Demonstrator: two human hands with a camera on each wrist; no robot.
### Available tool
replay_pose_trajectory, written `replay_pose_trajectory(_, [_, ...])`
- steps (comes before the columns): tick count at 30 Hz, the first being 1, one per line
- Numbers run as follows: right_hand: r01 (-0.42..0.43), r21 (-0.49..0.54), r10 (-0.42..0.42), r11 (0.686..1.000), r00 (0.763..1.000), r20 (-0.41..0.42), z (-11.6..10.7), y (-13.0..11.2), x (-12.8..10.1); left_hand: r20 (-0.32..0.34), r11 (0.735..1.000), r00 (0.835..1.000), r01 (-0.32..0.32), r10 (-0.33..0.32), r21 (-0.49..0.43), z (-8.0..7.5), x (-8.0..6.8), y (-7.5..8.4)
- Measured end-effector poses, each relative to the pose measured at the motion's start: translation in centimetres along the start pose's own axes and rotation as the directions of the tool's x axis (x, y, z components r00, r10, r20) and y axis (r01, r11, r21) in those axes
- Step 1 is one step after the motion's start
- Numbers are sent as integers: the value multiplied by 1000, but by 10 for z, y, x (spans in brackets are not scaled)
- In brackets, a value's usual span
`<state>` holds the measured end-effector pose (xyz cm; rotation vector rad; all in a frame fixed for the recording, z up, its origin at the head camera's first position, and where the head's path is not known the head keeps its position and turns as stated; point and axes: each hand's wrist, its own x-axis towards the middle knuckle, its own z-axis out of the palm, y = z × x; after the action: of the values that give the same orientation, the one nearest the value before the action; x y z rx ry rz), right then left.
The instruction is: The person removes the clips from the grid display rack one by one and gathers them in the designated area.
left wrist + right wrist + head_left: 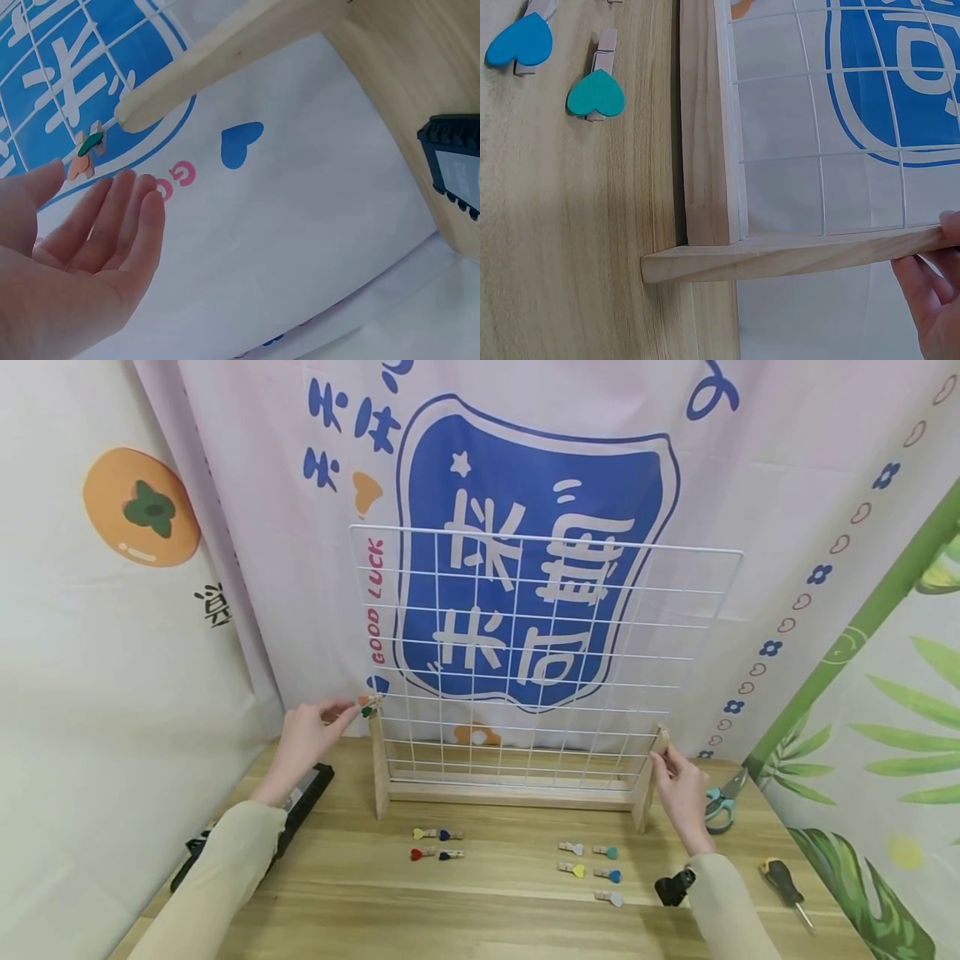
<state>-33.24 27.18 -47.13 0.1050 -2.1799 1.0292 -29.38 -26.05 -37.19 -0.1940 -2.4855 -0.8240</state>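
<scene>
A white wire grid (525,643) stands upright in a wooden stand (510,795). At its left edge, by the top of the left post, hang two small clothespins, one with an orange heart (79,166) and one with a green heart (91,144). My left hand (311,735) is right beside them, its thumb and fingers parted in the left wrist view. My right hand (678,785) grips the upper part of the right wooden post (810,255), thumb on one side and fingers on the other.
Heart clothespins lie before the stand: a left group with a red one (417,854), a right group with a teal one (609,852). Scissors (720,810), a screwdriver (783,883) and a black object (675,887) lie right. A black case (303,810) sits left. Printed cloth hangs behind.
</scene>
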Motion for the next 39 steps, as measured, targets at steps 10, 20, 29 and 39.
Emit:
replay_pose_trajectory(10, [13,3,-13,1000,1000,-2,2,0,-1,-80,999,996,-33,31,-32,8,13,2])
replay_pose_trajectory(20, [0,2,0,1000,1000,0,3,1,0,-115,999,993,16,-20,-29,9,14,0])
replay_pose_trajectory(29, [20,1,-20,1000,1000,-4,3,1,-1,-213,999,977,-29,24,-18,15,13,-3])
replay_pose_trajectory(39, [14,0,-14,1000,1000,-7,2,1,0,-276,997,961,-28,8,-67,9,6,1])
